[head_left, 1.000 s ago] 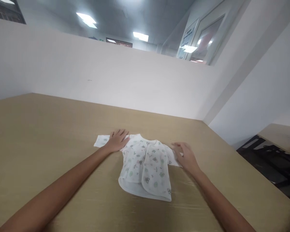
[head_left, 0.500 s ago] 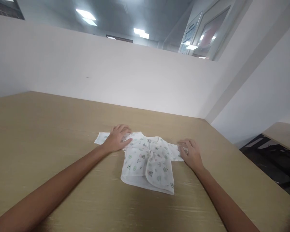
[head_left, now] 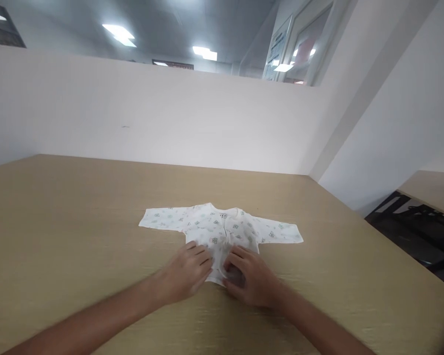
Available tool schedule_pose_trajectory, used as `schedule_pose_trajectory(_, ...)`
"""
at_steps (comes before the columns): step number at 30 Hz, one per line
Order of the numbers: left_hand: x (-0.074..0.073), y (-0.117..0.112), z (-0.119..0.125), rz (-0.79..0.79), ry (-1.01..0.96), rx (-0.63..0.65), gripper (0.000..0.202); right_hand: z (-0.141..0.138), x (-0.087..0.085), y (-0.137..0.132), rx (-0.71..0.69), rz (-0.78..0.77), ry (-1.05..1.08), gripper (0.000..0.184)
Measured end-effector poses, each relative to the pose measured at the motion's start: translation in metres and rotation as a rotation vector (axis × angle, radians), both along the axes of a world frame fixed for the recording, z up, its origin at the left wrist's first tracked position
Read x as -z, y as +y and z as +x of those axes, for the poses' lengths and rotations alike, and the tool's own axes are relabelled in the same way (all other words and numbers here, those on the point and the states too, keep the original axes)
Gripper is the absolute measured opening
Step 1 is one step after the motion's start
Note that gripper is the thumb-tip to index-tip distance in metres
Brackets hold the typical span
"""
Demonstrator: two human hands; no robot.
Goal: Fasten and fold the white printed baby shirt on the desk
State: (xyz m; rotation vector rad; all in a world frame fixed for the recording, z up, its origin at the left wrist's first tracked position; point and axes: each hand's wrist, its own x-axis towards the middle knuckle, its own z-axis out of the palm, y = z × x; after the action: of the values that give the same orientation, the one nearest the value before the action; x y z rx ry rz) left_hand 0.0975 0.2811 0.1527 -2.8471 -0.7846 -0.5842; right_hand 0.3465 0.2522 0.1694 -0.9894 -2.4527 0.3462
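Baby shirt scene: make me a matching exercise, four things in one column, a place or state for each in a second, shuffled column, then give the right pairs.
Things:
1. baby shirt
2. left hand
3. right hand
4. table

Places or states:
A. rests on the shirt's lower hem, right of the front opening
B. tan wood surface under everything
C. lies flat with both sleeves spread out sideways
D. rests on the shirt's lower hem, left of the front opening

Pairs: 1-C, 2-D, 3-A, 4-B
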Motion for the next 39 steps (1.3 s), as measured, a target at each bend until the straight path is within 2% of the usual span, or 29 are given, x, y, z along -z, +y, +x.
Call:
schedule_pose_trajectory(2, 0.001, 0.001, 0.001, -0.014, -0.008, 0.007, 0.015, 0.002, 0.001, 0.001, 0.009, 0.008, 0.007, 0.009)
schedule_pose_trajectory(5, -0.004, 0.001, 0.001, -0.142, -0.065, -0.033, 0.014, 0.004, 0.003, 0.003, 0.004, -0.003, 0.04, 0.005)
schedule_pose_trajectory(9, -0.008, 0.002, -0.001, -0.19, -0.066, -0.04, 0.014, 0.008, 0.003, 0.005, 0.032, -0.1, 0.152, 0.015)
schedule_pose_trajectory(15, -0.006, 0.0, -0.001, -0.125, -0.054, -0.015, 0.016, 0.013, 0.002, 0.008, 0.117, -0.234, 0.356, 0.026)
schedule_pose_trajectory(19, -0.012, -0.003, 0.0, -0.152, -0.139, -0.058, 0.013, 0.014, 0.001, 0.008, 0.175, -0.252, 0.411, 0.028)
schedule_pose_trajectory(23, -0.023, -0.003, -0.001, -0.221, -0.255, -0.045, 0.008, 0.013, 0.002, 0.009, 0.179, -0.306, 0.447, 0.03)
schedule_pose_trajectory(26, -0.034, -0.006, -0.002, -0.249, -0.33, -0.004, 0.009, 0.015, 0.005, 0.013, 0.199, -0.354, 0.507, 0.033)
schedule_pose_trajectory(30, -0.044, -0.009, -0.005, -0.343, -0.212, 0.19, 0.011, 0.019, 0.007, 0.02, 0.231, -0.431, 0.639, 0.038)
schedule_pose_trajectory(32, -0.046, -0.003, -0.008, -0.38, -0.181, 0.215, 0.012, 0.019, 0.003, 0.019, 0.225, -0.391, 0.669, 0.036)
schedule_pose_trajectory(35, -0.044, 0.021, -0.022, -0.337, -0.269, 0.098, 0.019, 0.016, -0.006, 0.008, 0.094, -0.249, 0.517, 0.026)
schedule_pose_trajectory(39, -0.033, 0.07, -0.062, -0.343, -0.385, -0.214, 0.034, 0.008, -0.015, -0.005, -0.234, -0.17, 0.168, 0.017)
